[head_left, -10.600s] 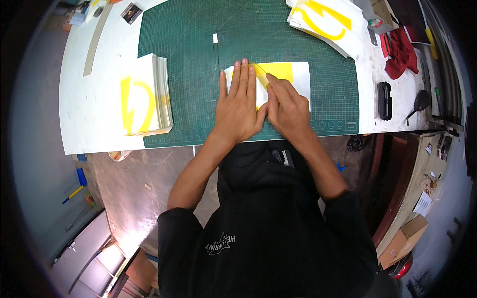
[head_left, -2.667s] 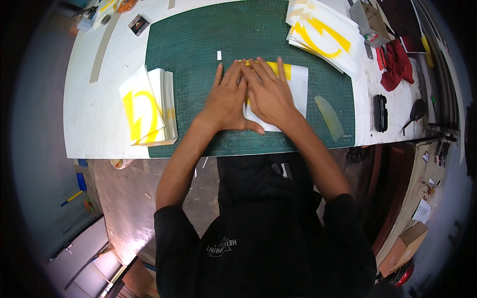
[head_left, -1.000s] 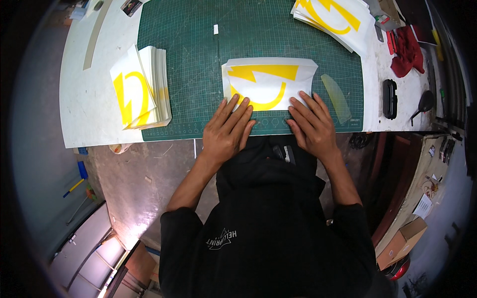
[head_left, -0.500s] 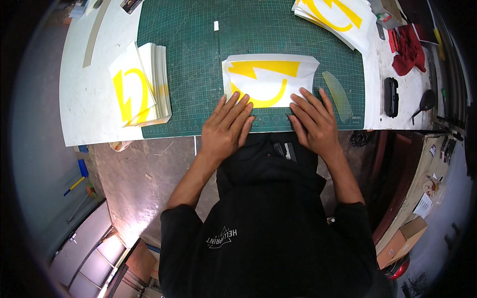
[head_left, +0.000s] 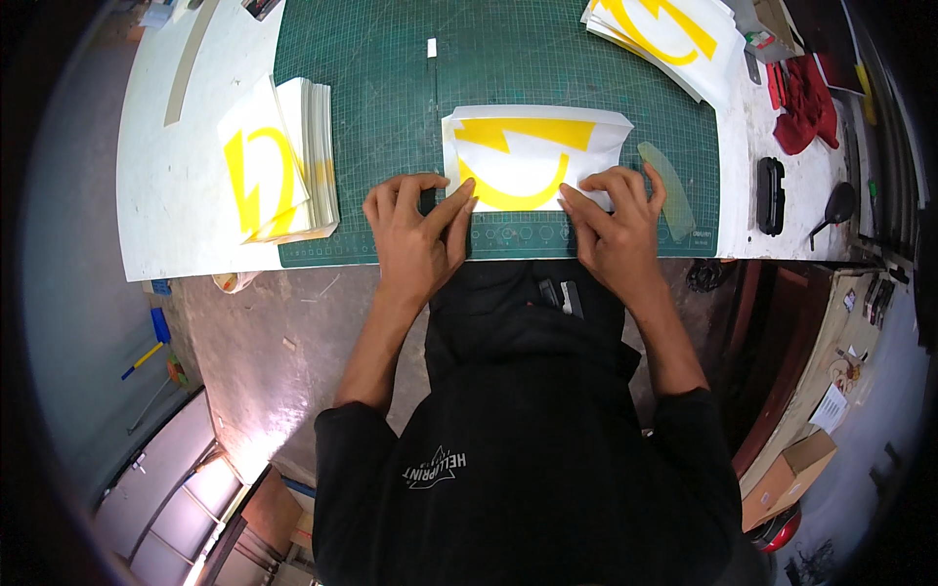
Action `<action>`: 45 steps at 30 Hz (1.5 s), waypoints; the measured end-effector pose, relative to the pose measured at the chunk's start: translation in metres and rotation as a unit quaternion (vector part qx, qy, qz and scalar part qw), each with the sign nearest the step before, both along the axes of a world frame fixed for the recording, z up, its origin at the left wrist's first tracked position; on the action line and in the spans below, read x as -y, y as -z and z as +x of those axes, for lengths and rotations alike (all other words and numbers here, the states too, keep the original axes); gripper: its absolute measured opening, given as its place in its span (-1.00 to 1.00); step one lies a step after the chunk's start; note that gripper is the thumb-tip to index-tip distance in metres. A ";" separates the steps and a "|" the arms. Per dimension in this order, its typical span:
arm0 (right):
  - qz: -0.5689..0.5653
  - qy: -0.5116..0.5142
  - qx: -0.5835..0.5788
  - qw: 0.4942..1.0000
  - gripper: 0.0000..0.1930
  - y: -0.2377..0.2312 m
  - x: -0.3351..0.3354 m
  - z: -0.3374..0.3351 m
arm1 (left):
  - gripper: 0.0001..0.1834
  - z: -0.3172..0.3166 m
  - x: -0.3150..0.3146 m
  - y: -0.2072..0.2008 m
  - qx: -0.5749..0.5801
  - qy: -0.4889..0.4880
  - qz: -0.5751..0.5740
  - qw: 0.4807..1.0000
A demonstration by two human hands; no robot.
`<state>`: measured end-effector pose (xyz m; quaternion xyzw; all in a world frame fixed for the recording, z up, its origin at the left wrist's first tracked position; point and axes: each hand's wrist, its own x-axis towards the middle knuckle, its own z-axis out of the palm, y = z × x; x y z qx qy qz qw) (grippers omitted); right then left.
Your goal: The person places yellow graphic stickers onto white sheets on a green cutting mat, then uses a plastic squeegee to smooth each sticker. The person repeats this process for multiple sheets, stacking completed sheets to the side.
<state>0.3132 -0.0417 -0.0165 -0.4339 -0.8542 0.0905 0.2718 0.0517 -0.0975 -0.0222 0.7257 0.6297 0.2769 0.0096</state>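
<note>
In front of me a white decal sheet (head_left: 513,164) with a yellow jagged and curved design lies on a green cutting mat (head_left: 381,107). Its far edge and its sides curl up slightly. My left hand (head_left: 418,230) pinches the sheet's near left corner, thumb lying on the yellow print and fingers bent at the edge. At the near right corner my right hand (head_left: 618,223) grips the sheet the same way, its fingers curled. Just right of that hand is a translucent, pale yellow curved piece (head_left: 666,193), flat on the mat.
A thick stack of similar printed sheets (head_left: 315,161) stands at the left. More sheets (head_left: 664,44) lie at the far right. On the white table are a black case (head_left: 771,195), a red cloth (head_left: 806,107) and a long strip (head_left: 191,63). A small white piece (head_left: 432,48) lies on the mat.
Both hands have gone from lying flat with stretched fingers to bent, pinching fingers at the sheet's near corners. The left hand has shifted slightly left. The sheet has barely moved.
</note>
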 end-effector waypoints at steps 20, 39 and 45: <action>0.027 0.039 -0.020 0.999 -0.64 -0.034 -0.020 0.009 | -0.34 0.023 -0.012 -0.007 -0.075 0.175 -0.055 0.980; -0.055 -0.105 0.056 0.991 -0.36 0.011 -0.045 -0.066 | -0.12 0.024 -0.051 0.003 -0.081 0.100 -0.144 0.981; -0.041 0.066 0.125 0.989 -0.37 -0.004 -0.039 0.027 | -0.15 0.024 -0.047 0.002 -0.096 0.088 -0.156 0.979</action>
